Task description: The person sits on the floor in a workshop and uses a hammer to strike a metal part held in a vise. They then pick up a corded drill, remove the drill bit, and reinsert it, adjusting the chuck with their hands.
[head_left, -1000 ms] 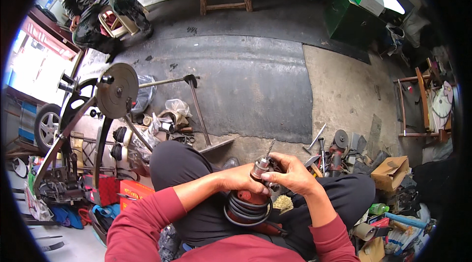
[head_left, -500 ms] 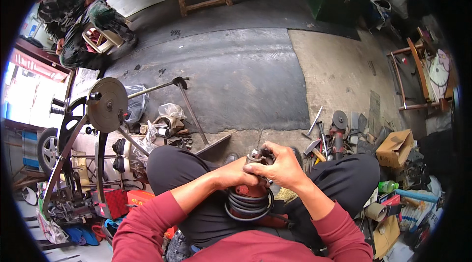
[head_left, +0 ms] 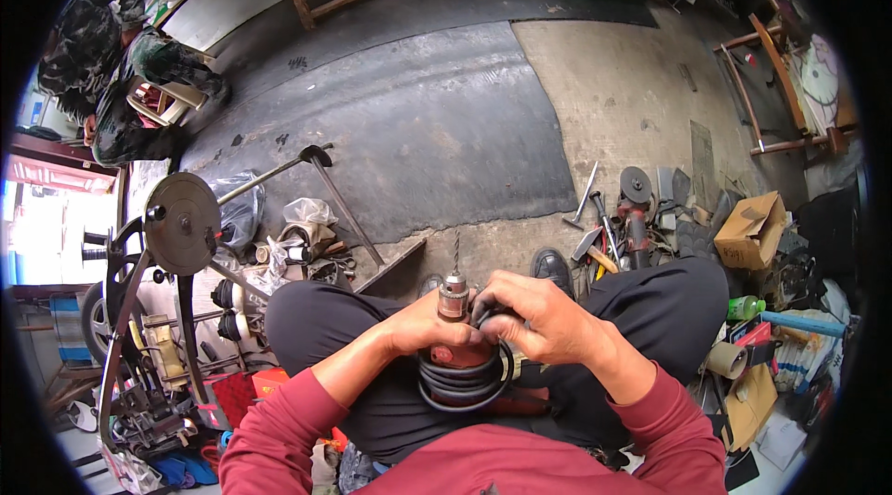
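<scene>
An electric drill (head_left: 453, 353) stands nose up in my lap, its reddish body wrapped in coils of black cord (head_left: 455, 387). At its top is a metal chuck (head_left: 453, 290), with a thin drill bit (head_left: 456, 254) pointing up and away from me. My left hand (head_left: 429, 322) is closed around the front of the drill, just below the chuck. Beside the chuck on the right, my right hand (head_left: 530, 311) has its fingers pinched together. Something small and dark shows between them; its kind cannot be made out.
To the left stands a metal frame with a round disc (head_left: 182, 224). An angle grinder (head_left: 636, 216) and hammers (head_left: 587, 242) lie at the right, near an open cardboard box (head_left: 749, 229). A dark mat (head_left: 400, 133) covers the floor ahead. Another person (head_left: 139, 77) sits far left.
My right hand has moved off the top of the chuck, down to its right side. The drill bit, not visible before, now shows above the chuck. My left hand still holds the drill.
</scene>
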A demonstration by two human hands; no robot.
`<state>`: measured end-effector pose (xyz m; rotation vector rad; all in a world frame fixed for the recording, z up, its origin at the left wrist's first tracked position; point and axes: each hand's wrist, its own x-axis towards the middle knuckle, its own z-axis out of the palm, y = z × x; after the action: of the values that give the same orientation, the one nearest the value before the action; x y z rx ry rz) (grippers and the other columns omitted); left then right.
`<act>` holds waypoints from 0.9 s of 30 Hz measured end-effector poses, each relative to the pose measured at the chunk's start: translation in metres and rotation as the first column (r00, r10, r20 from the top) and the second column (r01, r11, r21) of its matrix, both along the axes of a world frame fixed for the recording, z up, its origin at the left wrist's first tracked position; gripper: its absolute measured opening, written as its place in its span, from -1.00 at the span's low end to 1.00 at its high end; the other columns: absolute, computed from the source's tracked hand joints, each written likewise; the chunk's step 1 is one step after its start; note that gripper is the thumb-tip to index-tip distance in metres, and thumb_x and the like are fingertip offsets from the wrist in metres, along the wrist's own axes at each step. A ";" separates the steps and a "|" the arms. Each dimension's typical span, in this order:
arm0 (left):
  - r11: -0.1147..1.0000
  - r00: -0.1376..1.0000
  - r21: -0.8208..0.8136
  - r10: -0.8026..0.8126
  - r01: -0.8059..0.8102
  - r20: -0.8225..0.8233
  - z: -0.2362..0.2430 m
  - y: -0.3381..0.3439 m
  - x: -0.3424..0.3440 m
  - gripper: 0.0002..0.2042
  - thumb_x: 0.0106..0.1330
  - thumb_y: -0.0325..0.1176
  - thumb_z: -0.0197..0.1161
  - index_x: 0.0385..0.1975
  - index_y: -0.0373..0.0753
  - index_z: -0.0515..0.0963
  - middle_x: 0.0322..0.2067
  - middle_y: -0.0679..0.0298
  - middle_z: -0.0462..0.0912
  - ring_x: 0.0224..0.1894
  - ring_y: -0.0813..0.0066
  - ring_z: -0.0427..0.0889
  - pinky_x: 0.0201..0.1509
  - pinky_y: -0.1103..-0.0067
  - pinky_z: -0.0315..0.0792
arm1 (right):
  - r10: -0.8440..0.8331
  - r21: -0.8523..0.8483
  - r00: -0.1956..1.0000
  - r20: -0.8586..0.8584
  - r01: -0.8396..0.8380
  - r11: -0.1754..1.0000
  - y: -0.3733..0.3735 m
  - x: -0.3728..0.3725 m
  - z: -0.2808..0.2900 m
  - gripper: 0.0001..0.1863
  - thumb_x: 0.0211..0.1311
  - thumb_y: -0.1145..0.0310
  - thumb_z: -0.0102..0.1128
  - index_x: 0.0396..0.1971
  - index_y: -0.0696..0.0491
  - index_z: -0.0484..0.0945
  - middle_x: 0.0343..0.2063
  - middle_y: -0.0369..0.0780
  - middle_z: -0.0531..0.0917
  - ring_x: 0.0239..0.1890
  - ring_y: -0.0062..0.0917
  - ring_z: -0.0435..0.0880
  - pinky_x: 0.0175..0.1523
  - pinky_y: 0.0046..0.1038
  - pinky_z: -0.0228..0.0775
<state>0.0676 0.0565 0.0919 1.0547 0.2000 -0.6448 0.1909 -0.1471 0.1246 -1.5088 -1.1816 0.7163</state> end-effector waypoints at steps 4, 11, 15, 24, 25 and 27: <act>1.000 1.000 0.025 -0.010 0.010 0.014 0.005 -0.002 0.003 -0.66 0.13 -0.40 0.43 -0.08 -0.27 0.60 -0.19 0.41 0.66 -0.14 0.67 0.52 0.01 0.57 0.46 | 0.042 0.015 0.997 0.070 -0.043 0.999 -0.002 -0.004 0.004 -0.76 0.25 0.40 0.34 -0.19 0.17 0.50 -0.37 -0.06 0.46 -0.34 -0.06 0.52 -0.24 -0.19 0.40; 0.990 0.995 0.107 -0.092 0.087 0.048 0.006 -0.001 0.006 -0.65 0.08 -0.46 0.45 -0.09 -0.27 0.62 -0.18 0.33 0.69 -0.11 0.59 0.59 0.04 0.55 0.48 | 0.028 0.046 0.996 0.087 -0.032 0.998 0.004 -0.003 0.000 -0.76 0.24 0.42 0.33 -0.20 0.17 0.48 -0.38 -0.07 0.45 -0.34 -0.04 0.52 -0.29 -0.21 0.39; 0.996 0.995 0.057 -0.072 0.068 0.066 0.008 -0.003 0.006 -0.66 0.09 -0.49 0.42 -0.10 -0.27 0.61 -0.17 0.27 0.71 -0.06 0.51 0.64 0.07 0.51 0.50 | -0.069 0.037 0.998 0.016 0.068 0.997 0.005 -0.004 -0.001 -0.75 0.23 0.44 0.35 -0.17 0.18 0.52 -0.38 -0.12 0.49 -0.35 -0.22 0.57 -0.28 -0.31 0.41; 0.992 0.977 0.003 -0.124 0.126 0.176 0.007 -0.007 0.011 -0.62 0.09 -0.56 0.34 -0.03 -0.32 0.56 -0.20 0.26 0.71 -0.09 0.46 0.66 0.04 0.48 0.55 | -0.088 -0.156 0.980 -0.176 0.061 0.986 0.020 0.001 -0.005 -0.51 0.16 0.21 0.45 0.01 0.18 0.61 -0.17 -0.04 0.64 -0.10 -0.21 0.68 0.00 -0.27 0.51; 0.993 0.981 -0.010 -0.117 0.120 0.157 0.005 -0.007 0.010 -0.61 0.09 -0.56 0.35 -0.01 -0.32 0.55 -0.19 0.25 0.71 -0.08 0.47 0.67 0.04 0.48 0.55 | -0.070 -0.152 0.980 -0.185 0.042 0.988 0.022 0.001 -0.005 -0.52 0.15 0.22 0.45 0.00 0.18 0.61 -0.16 -0.04 0.65 -0.09 -0.22 0.68 0.00 -0.27 0.51; 0.992 0.985 -0.017 -0.124 0.127 0.116 0.002 -0.007 0.007 -0.58 0.09 -0.57 0.36 0.02 -0.32 0.53 -0.19 0.25 0.71 -0.08 0.47 0.67 0.05 0.49 0.54 | -0.071 -0.139 0.970 -0.231 0.040 0.990 0.024 0.001 -0.005 -0.57 0.14 0.22 0.46 -0.09 0.20 0.61 -0.25 -0.05 0.67 -0.18 -0.33 0.67 -0.05 -0.33 0.50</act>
<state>0.0749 0.0493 0.0943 1.0839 0.0260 -0.6963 0.1916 -0.1228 0.1196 -1.5127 -0.9241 0.9242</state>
